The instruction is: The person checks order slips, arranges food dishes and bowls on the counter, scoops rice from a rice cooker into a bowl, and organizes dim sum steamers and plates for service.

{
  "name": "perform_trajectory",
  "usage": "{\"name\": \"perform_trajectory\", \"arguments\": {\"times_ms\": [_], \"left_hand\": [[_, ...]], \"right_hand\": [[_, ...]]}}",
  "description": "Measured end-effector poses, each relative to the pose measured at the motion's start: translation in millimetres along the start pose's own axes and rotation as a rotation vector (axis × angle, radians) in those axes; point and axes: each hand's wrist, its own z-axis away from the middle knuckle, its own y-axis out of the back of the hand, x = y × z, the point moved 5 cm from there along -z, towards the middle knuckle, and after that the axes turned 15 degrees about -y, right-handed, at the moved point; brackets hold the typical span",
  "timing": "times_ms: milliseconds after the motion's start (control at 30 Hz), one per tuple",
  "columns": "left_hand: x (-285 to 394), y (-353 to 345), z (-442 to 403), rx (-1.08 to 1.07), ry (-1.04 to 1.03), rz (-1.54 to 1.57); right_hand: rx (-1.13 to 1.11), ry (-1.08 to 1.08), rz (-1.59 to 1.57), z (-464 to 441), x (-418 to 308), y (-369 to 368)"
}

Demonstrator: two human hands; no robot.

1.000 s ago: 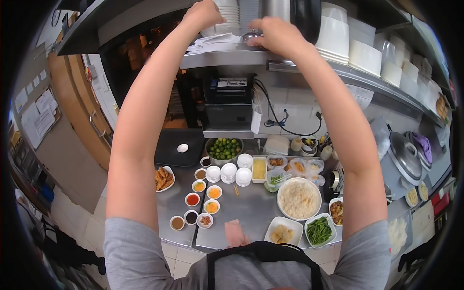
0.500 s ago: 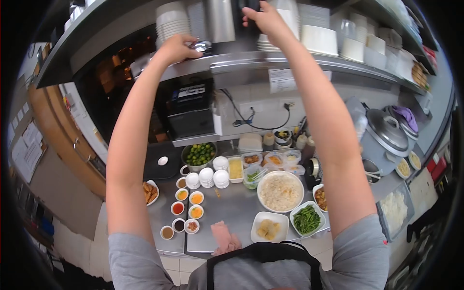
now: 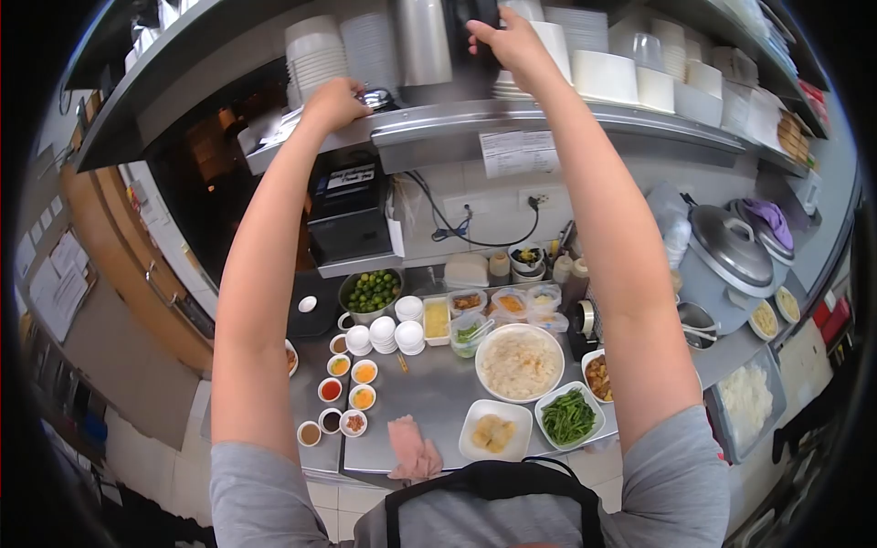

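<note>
Both arms reach up to the metal shelf. My left hand is closed at a shiny metal object on the shelf edge, beside a stack of white bowls. What its fingers grip is partly hidden. My right hand is raised at the right side of a black upright object, its thumb and fingers bent against it. That object stands beside a tall silver cylinder. Whether the right hand grips it is unclear.
Below, the steel counter holds rice, greens, sauce cups, white cup stacks, green citrus and a pink cloth. White containers line the shelf. A lidded pot stands right.
The view has swung right and the shelf sits further left. My left hand has come down to the metal object where my right hand was; my right hand has moved to the black object.
</note>
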Motion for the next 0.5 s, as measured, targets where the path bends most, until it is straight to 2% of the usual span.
{"name": "perform_trajectory", "arguments": {"times_ms": [33, 100, 133, 167, 233, 267, 300, 333, 367, 433, 467, 500], "left_hand": [[2.9, 2.6, 0.8, -0.052, -0.006, -0.064], [-8.1, -0.8, -4.3, -0.177, -0.017, 0.279], [-12.2, 1.7, -4.8, -0.126, 0.037, 0.256], [-16.4, 1.5, -6.1, -0.138, 0.053, 0.255], [-26.2, 16.1, -13.8, 0.120, 0.051, 0.212], [-22.4, 15.1, -10.4, 0.112, 0.057, 0.207], [-17.2, 9.2, -6.6, 0.068, 0.110, 0.370], [-14.7, 4.7, -2.9, 0.026, 0.164, 0.534], [-16.0, 7.2, -1.8, 0.025, 0.170, 0.533], [-21.6, 18.4, -11.7, 0.106, 0.094, 0.304], [-73.7, 19.0, -31.8, 0.253, 0.049, 0.260], [-49.6, 38.6, -7.2, 0.540, 0.027, -0.004]], "right_hand": [[0.022, 0.046, 0.088, 0.3, -0.4, 2.4], [0.226, 0.342, 0.335, 11.3, -9.0, 5.6], [0.199, 0.243, 0.447, 13.0, -8.5, 10.4], [0.159, 0.263, 0.488, 16.7, -9.0, 13.5], [0.058, -0.004, 0.594, 20.5, -3.0, 28.1], [0.073, 0.109, 0.530, 33.2, -9.6, 34.8], [0.090, 0.223, 0.465, 52.7, -16.9, 41.7], [0.091, 0.230, 0.512, 75.8, -26.3, 47.9], [0.093, 0.237, 0.561, 101.2, -32.8, 53.6], [0.086, 0.434, 0.539, 143.2, -30.3, 68.0], [0.063, 0.410, 0.600, 168.7, -29.0, 75.4], [0.039, 0.385, 0.663, 196.4, -27.8, 83.3]]}}
